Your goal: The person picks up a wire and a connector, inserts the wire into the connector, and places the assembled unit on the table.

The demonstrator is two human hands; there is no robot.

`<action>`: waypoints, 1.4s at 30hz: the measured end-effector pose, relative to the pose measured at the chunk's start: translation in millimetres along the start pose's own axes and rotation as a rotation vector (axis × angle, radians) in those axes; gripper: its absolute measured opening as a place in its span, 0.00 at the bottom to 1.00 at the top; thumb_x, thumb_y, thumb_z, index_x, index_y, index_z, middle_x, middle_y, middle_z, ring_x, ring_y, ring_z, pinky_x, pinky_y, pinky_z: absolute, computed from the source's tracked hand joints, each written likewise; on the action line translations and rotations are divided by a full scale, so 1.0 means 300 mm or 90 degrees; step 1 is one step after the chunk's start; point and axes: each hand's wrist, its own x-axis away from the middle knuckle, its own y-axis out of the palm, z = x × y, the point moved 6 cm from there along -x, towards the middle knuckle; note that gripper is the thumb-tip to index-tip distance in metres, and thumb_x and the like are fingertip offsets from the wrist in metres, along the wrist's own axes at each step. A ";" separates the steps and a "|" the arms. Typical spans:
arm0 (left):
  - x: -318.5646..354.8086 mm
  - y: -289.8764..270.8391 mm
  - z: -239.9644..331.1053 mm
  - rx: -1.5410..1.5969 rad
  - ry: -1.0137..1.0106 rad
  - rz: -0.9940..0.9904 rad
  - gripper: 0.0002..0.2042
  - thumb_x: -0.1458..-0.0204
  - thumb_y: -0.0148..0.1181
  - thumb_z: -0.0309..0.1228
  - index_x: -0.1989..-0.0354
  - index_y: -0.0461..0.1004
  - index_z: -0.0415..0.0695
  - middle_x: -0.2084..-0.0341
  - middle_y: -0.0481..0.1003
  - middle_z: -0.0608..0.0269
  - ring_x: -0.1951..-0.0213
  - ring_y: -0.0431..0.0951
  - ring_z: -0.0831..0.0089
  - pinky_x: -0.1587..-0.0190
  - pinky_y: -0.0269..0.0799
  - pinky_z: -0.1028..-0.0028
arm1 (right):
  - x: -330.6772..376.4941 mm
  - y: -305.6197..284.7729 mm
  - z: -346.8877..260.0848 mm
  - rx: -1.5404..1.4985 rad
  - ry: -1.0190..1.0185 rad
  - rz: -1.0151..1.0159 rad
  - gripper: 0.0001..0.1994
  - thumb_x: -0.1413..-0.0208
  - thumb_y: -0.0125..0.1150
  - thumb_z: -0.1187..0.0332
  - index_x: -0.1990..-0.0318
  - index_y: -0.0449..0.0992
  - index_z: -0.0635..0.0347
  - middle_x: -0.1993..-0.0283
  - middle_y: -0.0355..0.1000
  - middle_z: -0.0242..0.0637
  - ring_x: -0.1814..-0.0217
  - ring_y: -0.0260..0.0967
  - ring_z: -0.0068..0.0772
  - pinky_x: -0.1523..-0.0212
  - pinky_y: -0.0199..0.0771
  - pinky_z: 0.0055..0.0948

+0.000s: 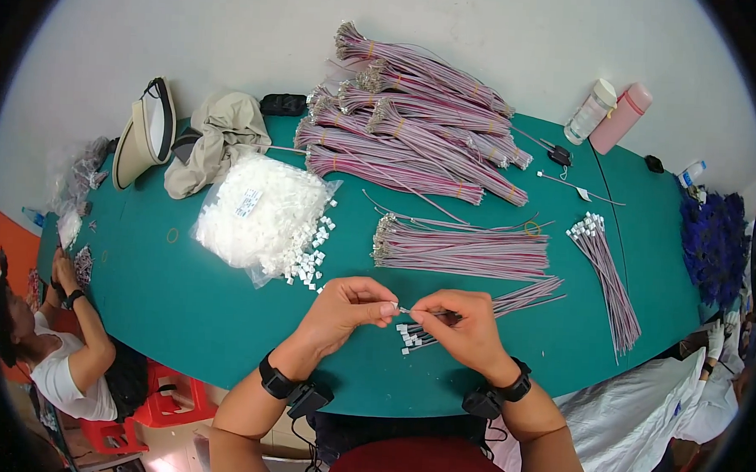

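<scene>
My left hand (342, 313) pinches a small white connector housing (394, 305) between thumb and fingertips. Facing it, my right hand (464, 326) is closed on the end of a thin wire lead (405, 311), which meets the housing or nearly touches it; fingers hide the exact contact. Beneath my right hand lies a small group of leads with white housings (407, 338) on their near ends. Just beyond both hands is a flat pile of grey and pink leads (462, 246) with bare metal terminals at the left. A clear bag of white housings (261, 210) has spilled some beside it.
Tied wire bundles (416, 128) are stacked at the back of the green table (222, 330). Another bundle with white housings (604, 284) lies right. Two bottles (621, 120), a visor hat (146, 133) and a cloth (217, 145) stand farther off. A co-worker (69, 349) sits left.
</scene>
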 end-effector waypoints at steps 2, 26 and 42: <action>0.002 0.003 -0.002 0.007 -0.002 -0.011 0.06 0.48 0.64 0.20 0.61 0.78 0.35 0.69 0.80 0.57 0.68 0.80 0.75 0.63 0.78 0.78 | 0.000 -0.002 -0.002 0.006 0.004 -0.002 0.04 0.48 0.67 0.76 0.66 0.81 0.66 0.74 0.75 0.30 0.76 0.64 0.11 0.78 0.60 0.16; 0.010 0.011 0.010 -0.034 0.051 0.012 0.08 0.52 0.67 0.17 0.63 0.80 0.35 0.67 0.80 0.57 0.65 0.81 0.72 0.59 0.78 0.75 | 0.003 0.009 0.053 -0.087 0.072 -0.007 0.04 0.46 0.66 0.74 0.66 0.81 0.65 0.79 0.72 0.27 0.77 0.62 0.10 0.78 0.61 0.18; 0.022 0.025 0.030 -0.106 0.038 0.052 0.08 0.52 0.67 0.18 0.63 0.80 0.34 0.68 0.81 0.56 0.65 0.82 0.71 0.59 0.79 0.75 | 0.002 0.002 -0.011 0.051 -0.014 -0.010 0.03 0.48 0.66 0.76 0.67 0.80 0.66 0.76 0.74 0.32 0.78 0.65 0.14 0.79 0.62 0.17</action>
